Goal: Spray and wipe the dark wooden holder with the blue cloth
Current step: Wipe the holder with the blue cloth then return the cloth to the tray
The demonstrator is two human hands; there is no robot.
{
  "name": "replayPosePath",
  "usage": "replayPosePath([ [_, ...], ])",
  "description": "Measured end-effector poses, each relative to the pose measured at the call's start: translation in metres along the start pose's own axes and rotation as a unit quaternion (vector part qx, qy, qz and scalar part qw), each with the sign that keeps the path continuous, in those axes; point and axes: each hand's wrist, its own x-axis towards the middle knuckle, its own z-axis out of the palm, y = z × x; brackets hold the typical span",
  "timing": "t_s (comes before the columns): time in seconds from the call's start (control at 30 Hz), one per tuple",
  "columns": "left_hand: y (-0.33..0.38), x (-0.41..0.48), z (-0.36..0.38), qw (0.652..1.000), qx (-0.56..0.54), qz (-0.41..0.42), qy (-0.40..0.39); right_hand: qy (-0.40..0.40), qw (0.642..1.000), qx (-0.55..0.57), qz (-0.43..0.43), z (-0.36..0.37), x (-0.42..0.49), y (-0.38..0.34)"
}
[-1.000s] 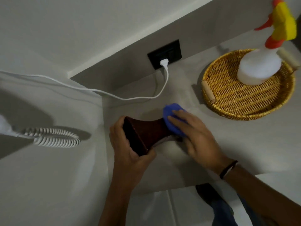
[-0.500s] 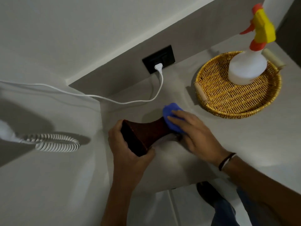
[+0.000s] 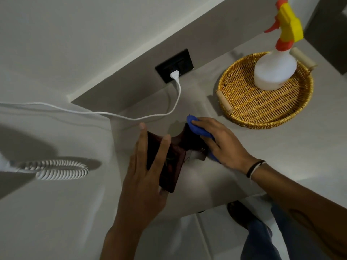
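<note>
The dark wooden holder lies on its side on the grey counter, wide end toward me. My left hand lies flat over that wide end, fingers spread across it, pressing and holding it. My right hand is closed on the bunched blue cloth and presses it against the holder's narrow far end. A white spray bottle with a yellow and orange trigger head stands in the wicker tray at the back right.
A black wall socket holds a white plug whose cable runs left along the counter. A coiled white cord lies at the left. The counter's front edge is just below my hands; my leg and shoe show beneath it.
My left hand has shifted from gripping the holder's wide end from the side to lying flat over it. The holder has turned so its wide end faces me more. The cloth stays on the narrow end.
</note>
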Motion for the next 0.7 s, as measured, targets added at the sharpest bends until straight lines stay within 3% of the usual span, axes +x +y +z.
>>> replayPosePath([
  [0.1, -0.001, 0.003, 0.000, 0.994, 0.061, 0.047, 0.072, 0.011, 1.000, 0.013, -0.003, -0.007, -0.001, -0.005],
  [0.17, 0.003, 0.005, 0.004, 0.994, 0.021, 0.047, 0.096, 0.041, 0.999, 0.027, -0.009, -0.013, -0.002, -0.009],
  [0.27, 0.008, 0.005, 0.006, 0.987, -0.105, -0.054, 0.105, 0.100, 0.993, 0.058, -0.002, -0.025, -0.004, -0.015],
  [0.37, 0.006, 0.005, 0.005, 0.974, -0.147, -0.132, 0.108, 0.131, 0.988, 0.076, 0.009, -0.034, -0.009, -0.022],
  [0.7, 0.005, 0.019, -0.003, 0.964, -0.157, -0.197, 0.080, 0.100, 0.990, 0.104, -0.012, -0.021, -0.021, -0.053],
])
